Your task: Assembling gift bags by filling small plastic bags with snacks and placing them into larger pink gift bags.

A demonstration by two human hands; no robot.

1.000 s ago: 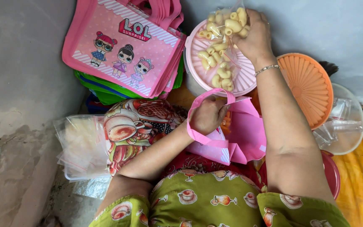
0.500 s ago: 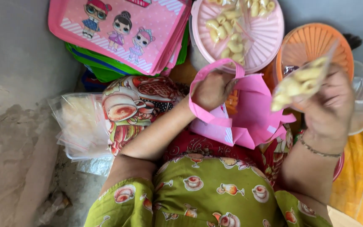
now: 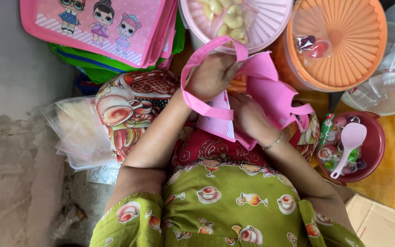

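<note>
Pink fabric bag (image 3: 270, 87) was held open at its handle by the clamped left hand (image 3: 213, 75); right hand (image 3: 250, 116) sat inside its mouth, grip hidden.

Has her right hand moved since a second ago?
Yes. The right hand has come down from the pink lid with the snacks and is now in the pink bag.

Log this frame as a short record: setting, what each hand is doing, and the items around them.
setting: person seated on the floor, head camera looking down
left hand: grips the rim of a pink bag, handle looped over the wrist
right hand: reaches into the bag's mouth
behind: pink lid with a clear packet of pale snacks; orange lid
right: red bowl of small trinkets
left: stack of cartoon bags
</note>
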